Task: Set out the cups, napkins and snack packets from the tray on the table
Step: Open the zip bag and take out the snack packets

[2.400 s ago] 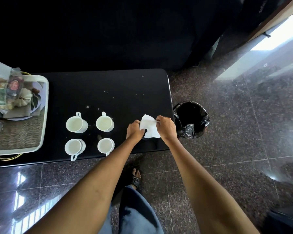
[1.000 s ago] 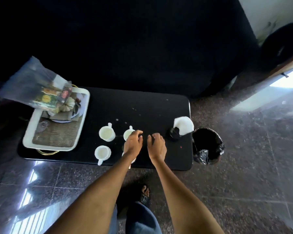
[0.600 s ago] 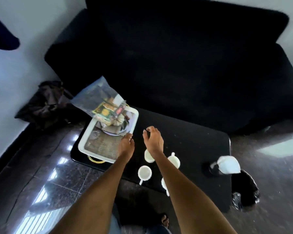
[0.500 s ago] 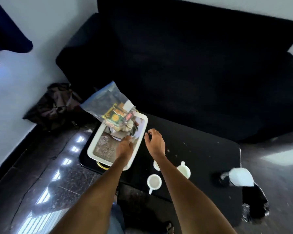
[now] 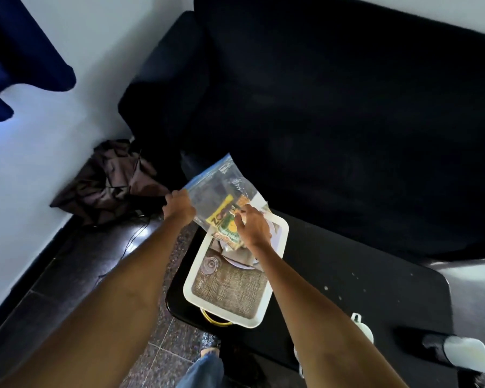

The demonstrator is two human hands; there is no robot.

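Note:
A clear zip bag [image 5: 221,189] holding yellow and green snack packets [image 5: 225,219] leans over the far end of the white tray [image 5: 275,281]. My left hand [image 5: 179,206] grips the bag's left edge near its blue zip strip. My right hand [image 5: 252,224] rests on the bag's lower right side, fingers curled on the plastic. The tray has a woven brown mat [image 5: 233,287], a small glass [image 5: 210,265] and a plate [image 5: 244,263] under the bag. One white cup [image 5: 361,327] shows past my right forearm. A white napkin [image 5: 469,352] sits in a dark holder at the table's right end.
The low black table [image 5: 361,275] stands in front of a dark sofa [image 5: 333,113]. A brown bag [image 5: 115,180] lies on the floor by the white wall at left. A blue cloth [image 5: 17,51] hangs at top left. My foot [image 5: 209,341] is at the table's near edge.
Both hands left the napkin at the right end, passed over the cups and reached the tray. They now hold the snack bag, and my view has swung left.

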